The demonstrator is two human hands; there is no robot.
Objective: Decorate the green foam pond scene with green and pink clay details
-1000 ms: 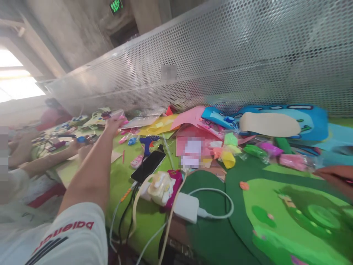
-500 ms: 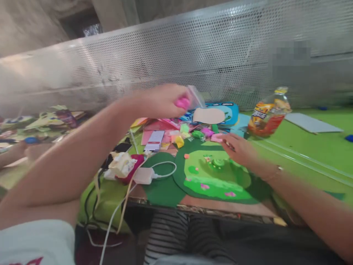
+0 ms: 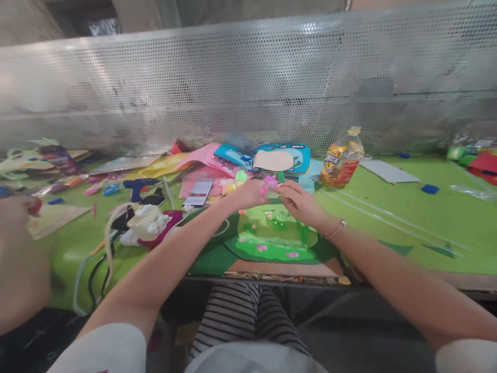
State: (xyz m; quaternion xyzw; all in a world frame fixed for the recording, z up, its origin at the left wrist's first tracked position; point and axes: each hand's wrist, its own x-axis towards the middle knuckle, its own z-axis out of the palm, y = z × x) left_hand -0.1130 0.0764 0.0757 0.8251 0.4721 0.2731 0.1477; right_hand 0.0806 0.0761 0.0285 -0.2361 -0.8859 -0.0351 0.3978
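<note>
My left hand [image 3: 251, 193] is closed round a bright pink lump of modelling clay [image 3: 264, 191] with clear plastic about it. My right hand [image 3: 302, 202] meets it from the right, thumb and fingers pinched at the clear plastic bag [image 3: 276, 188]. Both hands hover over the far edge of a green clay picture [image 3: 277, 251], which has pink flowers and a small green snail-like figure [image 3: 276, 218] on it. Just behind the hands lie a pale green clay packet [image 3: 240, 176] and a blue case with a cream oval [image 3: 274, 160].
A juice bottle [image 3: 341, 160] stands at the right behind clear sticks [image 3: 396, 220]. On the left are a phone [image 3: 198, 192], a power strip with plugs [image 3: 151, 225], cables and a blue glue gun [image 3: 135, 190]. Another person's hand [image 3: 19, 207] reaches in at far left. A perforated metal screen [image 3: 233, 88] closes the back.
My left hand has come down and nearer with the pink clay, meeting my right hand above the green picture. The view has swung left, and another person's arm now fills the left edge.
</note>
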